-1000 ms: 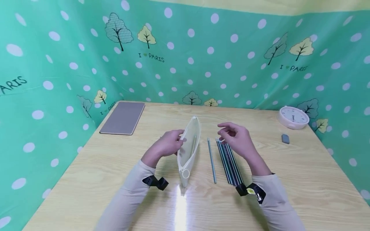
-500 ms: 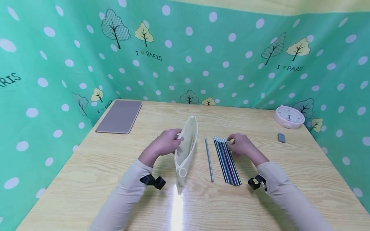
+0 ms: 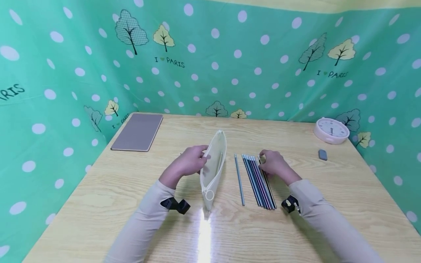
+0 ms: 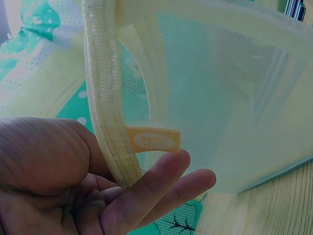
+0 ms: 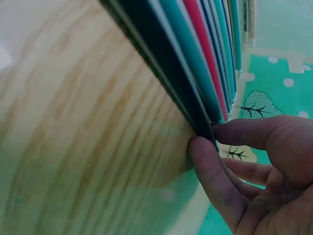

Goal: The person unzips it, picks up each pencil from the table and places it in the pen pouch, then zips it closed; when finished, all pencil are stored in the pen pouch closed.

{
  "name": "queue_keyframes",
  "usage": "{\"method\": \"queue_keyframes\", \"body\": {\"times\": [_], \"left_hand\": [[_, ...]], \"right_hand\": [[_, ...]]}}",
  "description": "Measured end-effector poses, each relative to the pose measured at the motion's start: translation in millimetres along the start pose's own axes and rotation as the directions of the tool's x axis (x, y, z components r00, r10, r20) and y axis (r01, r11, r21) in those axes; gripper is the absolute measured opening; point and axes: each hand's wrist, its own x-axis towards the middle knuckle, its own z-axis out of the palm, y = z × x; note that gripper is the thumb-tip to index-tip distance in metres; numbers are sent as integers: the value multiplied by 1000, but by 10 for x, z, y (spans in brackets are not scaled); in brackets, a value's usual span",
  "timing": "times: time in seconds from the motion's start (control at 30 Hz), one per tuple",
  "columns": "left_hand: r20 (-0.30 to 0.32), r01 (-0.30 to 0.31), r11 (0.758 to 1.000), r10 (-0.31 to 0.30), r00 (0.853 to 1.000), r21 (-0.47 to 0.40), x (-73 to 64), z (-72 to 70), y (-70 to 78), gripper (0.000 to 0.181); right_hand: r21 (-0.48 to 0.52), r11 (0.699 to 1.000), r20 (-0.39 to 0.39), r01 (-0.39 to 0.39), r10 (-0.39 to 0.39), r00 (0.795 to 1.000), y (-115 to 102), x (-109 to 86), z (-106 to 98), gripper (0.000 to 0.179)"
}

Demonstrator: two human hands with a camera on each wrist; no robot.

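Observation:
My left hand [image 3: 190, 160] pinches the zippered rim of a cream mesh pencil pouch [image 3: 210, 171], which stands upright with its mouth open. Its orange tag [image 4: 155, 140] shows in the left wrist view, by the fingertips. A pencil [image 3: 219, 162] is inside the pouch. Right of it, a single blue pencil [image 3: 239, 180] lies apart from a row of several pencils [image 3: 255, 182]. At the far end of the row, my right hand [image 3: 275, 163] pinches the outermost dark pencil [image 5: 156, 63] between thumb and finger. That pencil still lies along the row.
A grey notebook [image 3: 138, 132] lies at the back left of the wooden table [image 3: 98, 204]. Toward the back right are a pink-white round clock [image 3: 331, 130] and a small grey eraser-like block [image 3: 322, 155]. A green patterned cloth [image 3: 230, 73] hangs behind.
My right hand has come down from above the row to its right side and taken the outermost pencil's end, which now sits slightly apart. The left hand keeps its hold on the pouch.

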Motion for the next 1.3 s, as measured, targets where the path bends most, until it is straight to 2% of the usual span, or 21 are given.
{"method": "queue_keyframes", "body": {"times": [0.2, 0.37, 0.57, 0.63, 0.7, 0.77, 0.83, 0.97, 1.03, 1.13, 1.3], "left_hand": [[-6, -7, 1000, 7, 1000, 1, 0, 3, -5, 46], [-2, -16, 1000, 15, 1000, -4, 8, 13, -5, 46], [0, -19, 1000, 19, 1000, -15, 8, 23, -13, 46], [-4, -20, 1000, 20, 1000, -13, 5, 26, -13, 45], [-4, -19, 1000, 18, 1000, -16, 2, 25, -13, 45], [-5, -18, 1000, 18, 1000, -10, -1, 19, -8, 46], [-1, -15, 1000, 15, 1000, -9, 1, 17, 0, 46], [4, -12, 1000, 12, 1000, -6, 0, 21, 26, 46], [1, -12, 1000, 12, 1000, -15, -5, 27, 33, 45], [-2, -22, 1000, 22, 1000, -16, -5, 36, 26, 44], [-10, -33, 999, 33, 999, -8, 9, 52, 15, 45]], "right_hand": [[-5, 1000, -12, 11, -11, 1000, -3, 6, -4, 61], [49, 999, 4, -12, 12, 1000, 23, 12, -14, 69], [201, 980, -15, -7, 10, 1000, 156, 12, -102, 62], [279, 960, -46, 10, 3, 999, 180, -12, -153, 61], [373, 927, -102, 36, 2, 995, 183, -47, -208, 61], [488, 870, -168, 71, 13, 986, 154, -95, -261, 62], [601, 792, -231, 113, 37, 972, 112, -158, -295, 63], [772, 602, -323, 203, 96, 942, -8, -261, -313, 64], [820, 520, -345, 241, 111, 932, -94, -289, -318, 64], [864, 415, -361, 284, 119, 925, -236, -320, -345, 64], [890, 282, -411, 357, 158, 898, -423, -389, -424, 60]]}}
